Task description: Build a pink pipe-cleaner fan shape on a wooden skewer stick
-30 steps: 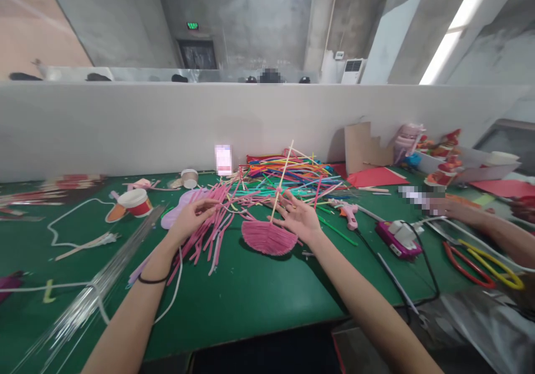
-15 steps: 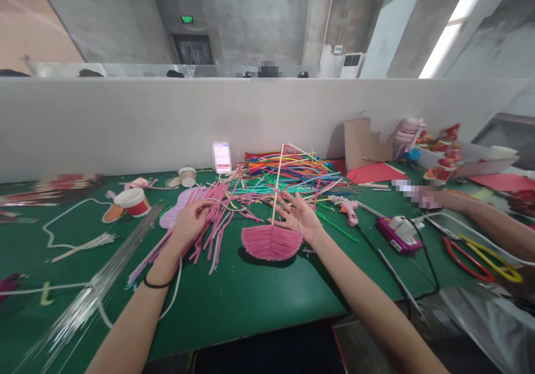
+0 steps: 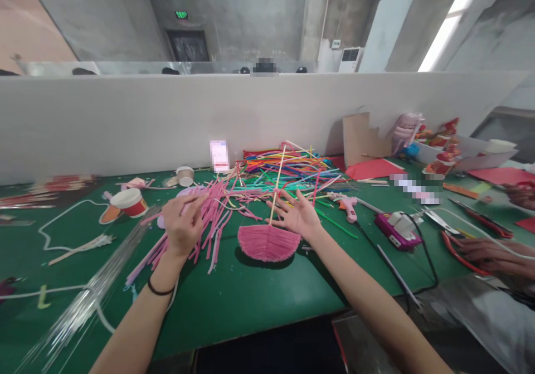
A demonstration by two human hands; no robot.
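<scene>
My left hand (image 3: 184,223) is raised over a heap of pink pipe cleaners (image 3: 215,212), its fingers bent and pinched. A pink pipe cleaner (image 3: 150,218) sticks out from behind it on the left. My right hand (image 3: 298,215) has its palm up and fingers spread. Across those fingers leans a thin pale stick (image 3: 281,165), which rises from a half-round, boat-like piece wrapped in pink pipe cleaner (image 3: 268,244). That piece sits just left of my right wrist, with a shadow below it. Whether the fingers support the stick, I cannot tell.
Multicoloured pipe cleaners (image 3: 292,168) lie at the back. To the right are a pink glue gun (image 3: 350,209), a purple power strip (image 3: 395,234) and a co-worker's hand (image 3: 480,251) by red-handled scissors (image 3: 453,251). A paper cup (image 3: 129,202) and clear rods (image 3: 100,285) are at left.
My left hand has lifted from the pink heap and moved slightly left, with a pink pipe cleaner now showing beside it. The co-worker's hand has moved down to the scissors. My right hand stays put.
</scene>
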